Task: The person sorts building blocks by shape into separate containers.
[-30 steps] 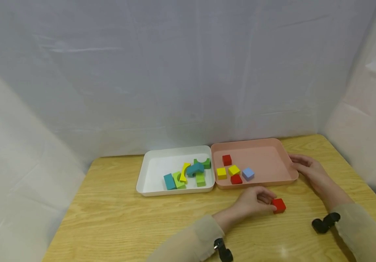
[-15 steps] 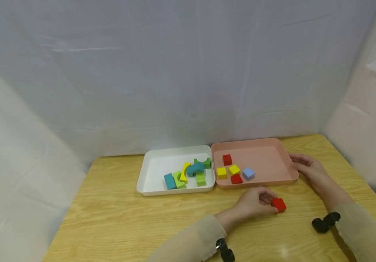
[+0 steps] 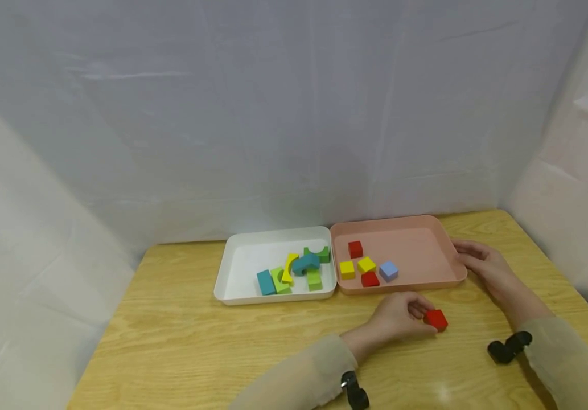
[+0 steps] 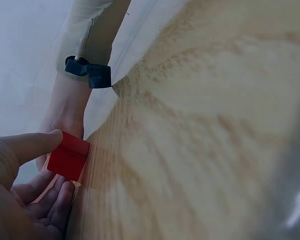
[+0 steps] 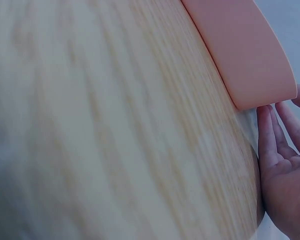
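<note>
A small red block (image 3: 436, 320) is pinched between the thumb and fingers of my left hand (image 3: 398, 316), low over the table in front of the pink tray (image 3: 408, 245). The left wrist view shows the thumb on one side of the red block (image 4: 69, 156) and fingers below it. My right hand (image 3: 489, 272) rests at the pink tray's right end, its extended fingers touching the outer wall. In the right wrist view, fingertips meet the end of the pink tray (image 5: 245, 55). Inside that tray lie a red block (image 3: 355, 249), yellow blocks (image 3: 346, 270), another red block and a blue-violet cube (image 3: 389, 271).
Against the pink tray's left side stands a white tray (image 3: 242, 259). It holds several pieces: a teal arch (image 3: 305, 263), a yellow arch (image 3: 288, 269), a green arch (image 3: 323, 255), and lime and teal pieces. White sheeting (image 3: 273, 114) rises behind the wooden table (image 3: 196, 347).
Both hands stay nearly where they were. My left hand and forearm shift very slightly to the right, with the red block still pinched.
</note>
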Demonstrator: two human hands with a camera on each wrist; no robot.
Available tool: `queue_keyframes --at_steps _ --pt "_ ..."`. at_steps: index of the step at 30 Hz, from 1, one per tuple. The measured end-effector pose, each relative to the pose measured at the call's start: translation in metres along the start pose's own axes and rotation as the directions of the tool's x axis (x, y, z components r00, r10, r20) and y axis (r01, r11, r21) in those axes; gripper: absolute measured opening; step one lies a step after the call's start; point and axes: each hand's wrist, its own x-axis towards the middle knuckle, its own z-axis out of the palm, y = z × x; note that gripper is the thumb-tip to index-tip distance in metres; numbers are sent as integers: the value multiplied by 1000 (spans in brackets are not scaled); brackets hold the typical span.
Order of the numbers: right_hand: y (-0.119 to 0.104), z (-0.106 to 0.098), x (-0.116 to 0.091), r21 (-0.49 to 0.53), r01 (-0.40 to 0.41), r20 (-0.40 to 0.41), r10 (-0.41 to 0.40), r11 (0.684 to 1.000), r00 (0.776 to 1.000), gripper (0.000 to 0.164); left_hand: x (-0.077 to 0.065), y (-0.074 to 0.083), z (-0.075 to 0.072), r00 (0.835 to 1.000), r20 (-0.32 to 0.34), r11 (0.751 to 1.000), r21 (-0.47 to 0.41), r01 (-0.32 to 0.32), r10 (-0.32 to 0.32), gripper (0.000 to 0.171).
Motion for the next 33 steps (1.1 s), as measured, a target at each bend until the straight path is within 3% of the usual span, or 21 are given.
queue_keyframes --at_steps 13,33 --pt "0 0 0 11 -8 1 8 1000 1000 35 3 0 2 999 -35 999 44 24 -23 26" --pt "3 -2 0 29 -13 5 13 999 1000 35 5 -1 3 996 -59 997 -46 67 -70 20"
